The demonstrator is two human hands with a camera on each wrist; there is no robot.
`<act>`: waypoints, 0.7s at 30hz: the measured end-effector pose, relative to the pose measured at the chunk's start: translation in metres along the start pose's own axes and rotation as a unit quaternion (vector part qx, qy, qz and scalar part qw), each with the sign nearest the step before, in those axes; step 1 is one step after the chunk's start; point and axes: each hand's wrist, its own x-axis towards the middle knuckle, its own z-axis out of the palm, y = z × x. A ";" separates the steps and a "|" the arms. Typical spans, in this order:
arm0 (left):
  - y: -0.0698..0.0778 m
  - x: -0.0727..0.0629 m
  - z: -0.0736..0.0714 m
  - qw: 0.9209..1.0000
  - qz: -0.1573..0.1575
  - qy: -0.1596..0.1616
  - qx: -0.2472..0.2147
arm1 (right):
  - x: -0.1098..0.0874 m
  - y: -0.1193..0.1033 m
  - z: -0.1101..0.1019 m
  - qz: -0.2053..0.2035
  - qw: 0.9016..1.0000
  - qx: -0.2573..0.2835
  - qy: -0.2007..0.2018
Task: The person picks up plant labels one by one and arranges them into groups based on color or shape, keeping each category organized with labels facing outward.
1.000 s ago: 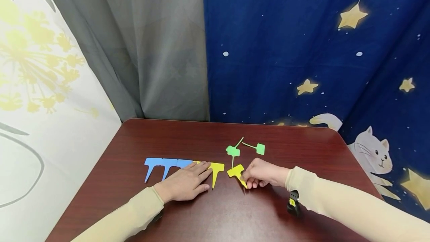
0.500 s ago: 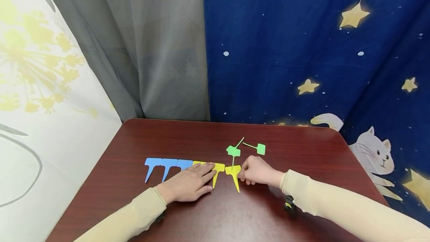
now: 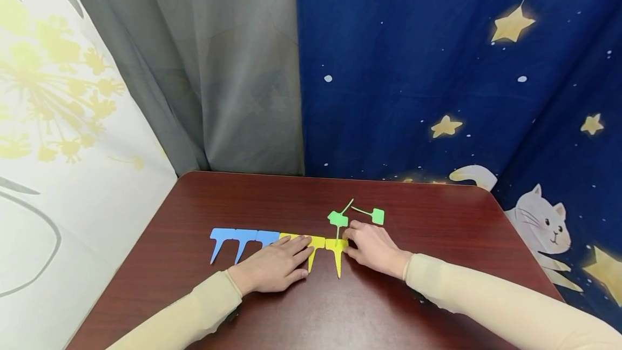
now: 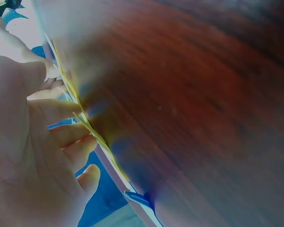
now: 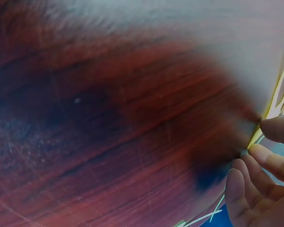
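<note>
Blue T-shaped plant labels (image 3: 245, 235) and yellow ones lie side by side in a row on the table. My left hand (image 3: 272, 264) rests with extended fingers on the row, covering parts of the blue and yellow labels; one yellow label (image 3: 317, 243) shows past its fingertips. At the row's right end lies another yellow plant label (image 3: 337, 255), its stem toward me. My right hand (image 3: 374, 247) pinches the right end of its head between thumb and index finger, as the right wrist view shows at the yellow edge (image 5: 253, 138).
Green plant labels (image 3: 338, 219) lie overlapping just behind the row, one stem reaching onto the last yellow label. Another green label (image 3: 378, 216) lies to their right. The dark red table (image 3: 252, 193) ends at curtains (image 3: 243, 69) behind.
The last yellow label has turned from slanted to nearly straight and moved left against the row. My right hand has moved left with it; my left hand has shifted very slightly right.
</note>
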 end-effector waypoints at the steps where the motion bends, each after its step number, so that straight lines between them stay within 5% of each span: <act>1: 0.000 0.000 0.000 1.000 0.000 0.000 0.000 | 0.000 0.001 0.000 0.000 1.000 0.002 0.002; 21: 0.001 0.000 -0.002 1.000 -0.001 -0.001 0.001 | 0.004 0.002 0.003 0.006 1.000 0.006 0.004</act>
